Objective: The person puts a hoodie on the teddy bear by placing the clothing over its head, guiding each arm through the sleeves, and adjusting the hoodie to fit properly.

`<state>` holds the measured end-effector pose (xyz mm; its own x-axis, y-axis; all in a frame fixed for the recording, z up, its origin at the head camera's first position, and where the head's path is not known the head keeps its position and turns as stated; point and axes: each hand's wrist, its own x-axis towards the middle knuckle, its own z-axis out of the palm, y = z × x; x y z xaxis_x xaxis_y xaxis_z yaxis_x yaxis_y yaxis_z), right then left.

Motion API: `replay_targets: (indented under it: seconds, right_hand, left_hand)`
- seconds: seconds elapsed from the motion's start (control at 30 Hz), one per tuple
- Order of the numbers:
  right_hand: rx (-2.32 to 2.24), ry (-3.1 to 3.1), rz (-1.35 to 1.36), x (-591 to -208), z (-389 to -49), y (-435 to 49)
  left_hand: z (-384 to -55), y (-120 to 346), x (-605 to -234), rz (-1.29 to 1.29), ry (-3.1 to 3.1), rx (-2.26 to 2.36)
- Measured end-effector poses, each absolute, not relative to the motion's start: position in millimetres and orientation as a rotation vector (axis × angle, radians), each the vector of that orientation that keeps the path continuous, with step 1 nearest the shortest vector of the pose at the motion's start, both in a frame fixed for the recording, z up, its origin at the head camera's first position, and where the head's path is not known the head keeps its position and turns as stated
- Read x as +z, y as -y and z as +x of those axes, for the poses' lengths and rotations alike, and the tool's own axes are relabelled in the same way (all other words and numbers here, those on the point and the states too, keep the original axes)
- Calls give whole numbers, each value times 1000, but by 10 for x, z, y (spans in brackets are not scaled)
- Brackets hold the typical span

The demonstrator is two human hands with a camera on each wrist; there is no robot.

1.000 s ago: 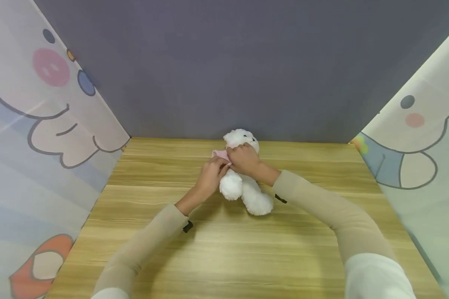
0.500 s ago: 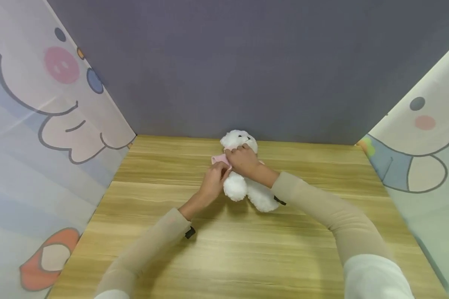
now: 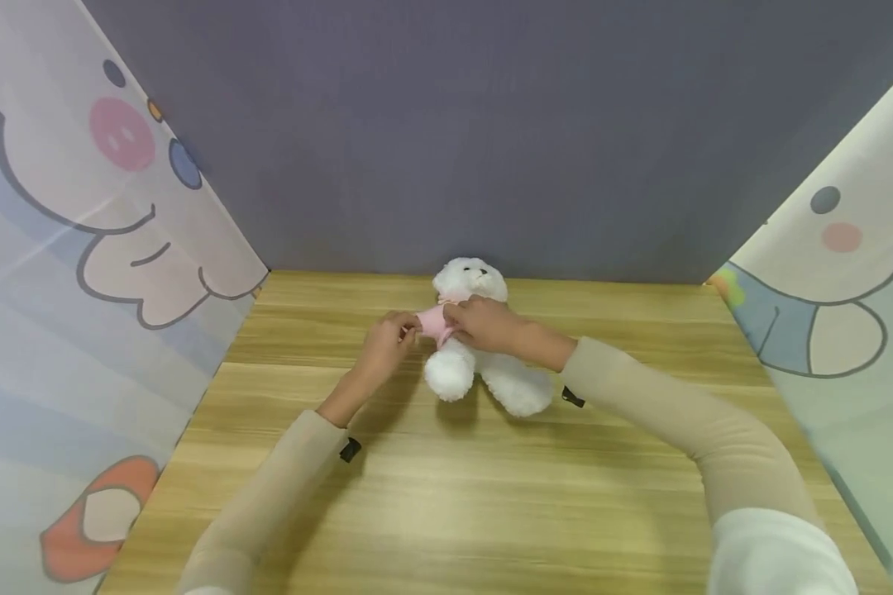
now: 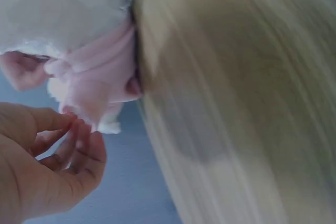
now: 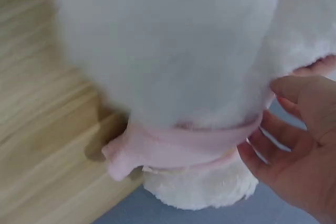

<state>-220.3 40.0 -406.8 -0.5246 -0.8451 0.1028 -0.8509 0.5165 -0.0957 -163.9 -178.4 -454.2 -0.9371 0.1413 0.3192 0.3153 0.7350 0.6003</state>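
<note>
A white plush bear point(image 3: 470, 279) sits face-up near the back of the table, its two legs toward me. It wears a small pink top point(image 3: 433, 321), bunched around the upper body. My left hand point(image 3: 383, 343) pinches the end of the top's sleeve between thumb and fingertips, clearest in the left wrist view, where the pink cloth point(image 4: 97, 85) stretches toward the fingers. My right hand point(image 3: 491, 325) lies over the bear's chest and grips the top's edge at its side. In the right wrist view, white fur point(image 5: 168, 51) fills much of the picture and hides part of the pink cloth.
The wood-grain table point(image 3: 446, 496) extends toward me and to both sides. A dark grey panel point(image 3: 446, 140) rises right behind the bear. Cartoon-printed sheets point(image 3: 30, 330) stand along the left and right sides.
My left hand has moved left from beside the bear's leg to the sleeve end, drawing the pink cloth outward. The bear has shifted slightly left, and its face shows more.
</note>
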Motion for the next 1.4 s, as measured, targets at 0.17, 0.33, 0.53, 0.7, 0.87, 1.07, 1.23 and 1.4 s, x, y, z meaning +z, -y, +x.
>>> replay_targets:
  seconds: [0.17, 0.33, 0.53, 0.7, 0.87, 1.07, 1.23, 1.4]
  right_hand:
    - [242, 2656, 1720, -3994, -2286, -440]
    - [310, 2757, 1777, -3933, -2363, -444]
    - [256, 2773, 1799, -3855, -2350, -378]
    - [177, 2734, 1870, -3810, -2321, -335]
    - [285, 2760, 1939, -3824, -2291, -338]
    - [313, 2709, 1849, -3955, -2260, -339]
    - [259, 2624, 1743, -3995, -2201, -295]
    - [53, 2565, 1740, -4044, -2101, -227]
  left_hand:
    - [-1784, 1848, -4623, -275, 2708, -1047]
    - [-1827, 1840, -4629, -238, 2789, -1155]
    - [-1868, 1730, -4493, -314, 2827, -1110]
    - [-1919, 1794, -4395, -433, 2853, -846]
    - [-1973, 2049, -4364, -410, 2873, -646]
    - [-1914, 2134, -4354, -512, 2970, -861]
    - [-1888, 2093, -4369, -513, 2948, -812]
    - [-1973, 2092, -4444, -401, 2903, -417]
